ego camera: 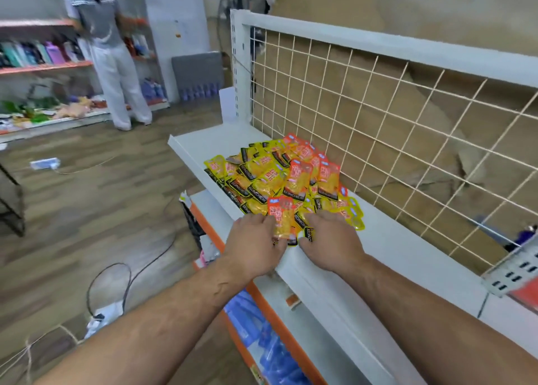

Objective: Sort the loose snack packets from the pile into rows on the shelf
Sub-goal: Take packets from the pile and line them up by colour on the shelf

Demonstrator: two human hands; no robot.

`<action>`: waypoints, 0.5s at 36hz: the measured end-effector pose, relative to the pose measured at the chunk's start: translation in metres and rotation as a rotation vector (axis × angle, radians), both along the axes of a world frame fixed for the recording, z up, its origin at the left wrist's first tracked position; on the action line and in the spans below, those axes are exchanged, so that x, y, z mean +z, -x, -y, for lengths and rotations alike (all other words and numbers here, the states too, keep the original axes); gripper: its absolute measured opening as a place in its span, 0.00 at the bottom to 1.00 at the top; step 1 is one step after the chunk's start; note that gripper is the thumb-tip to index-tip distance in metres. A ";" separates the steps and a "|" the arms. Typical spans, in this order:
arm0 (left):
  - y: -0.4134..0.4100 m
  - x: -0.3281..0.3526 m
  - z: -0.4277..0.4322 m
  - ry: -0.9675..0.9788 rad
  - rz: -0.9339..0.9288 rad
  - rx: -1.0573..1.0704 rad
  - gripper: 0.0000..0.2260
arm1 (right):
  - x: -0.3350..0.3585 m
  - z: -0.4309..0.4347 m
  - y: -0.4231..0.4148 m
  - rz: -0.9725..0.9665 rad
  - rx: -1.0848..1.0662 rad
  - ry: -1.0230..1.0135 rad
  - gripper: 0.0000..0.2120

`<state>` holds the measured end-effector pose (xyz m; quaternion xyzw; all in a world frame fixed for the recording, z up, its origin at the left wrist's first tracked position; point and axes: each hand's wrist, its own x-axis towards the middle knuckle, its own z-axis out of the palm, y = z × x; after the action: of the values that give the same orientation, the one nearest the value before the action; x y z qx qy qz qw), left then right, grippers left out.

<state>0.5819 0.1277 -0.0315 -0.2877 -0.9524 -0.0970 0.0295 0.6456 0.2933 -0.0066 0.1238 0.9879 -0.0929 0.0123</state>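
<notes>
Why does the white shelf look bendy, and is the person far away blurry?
Head view: the wide lens bows the shelf and wire grid; the far person looks soft, the snack packets, left hand and right hand sharper; even light, no harsh glare.

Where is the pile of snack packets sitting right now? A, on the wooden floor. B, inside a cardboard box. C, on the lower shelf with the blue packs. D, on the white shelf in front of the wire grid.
D: the pile of snack packets lies on the white shelf, directly in front of the wire grid.
</notes>
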 end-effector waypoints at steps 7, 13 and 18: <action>0.036 0.005 -0.032 0.143 0.000 0.102 0.32 | -0.006 -0.029 0.067 -0.063 -0.023 0.093 0.27; 0.055 0.008 -0.049 0.182 0.044 0.159 0.38 | -0.006 -0.041 0.105 -0.096 -0.077 0.110 0.16; 0.067 0.013 -0.051 -0.008 0.194 0.236 0.31 | -0.003 -0.043 0.128 -0.137 -0.150 0.122 0.22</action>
<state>0.5152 0.1792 -0.0184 -0.1630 -0.9775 -0.1241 -0.0502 0.5180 0.3360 -0.0095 0.1900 0.9669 -0.1616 -0.0547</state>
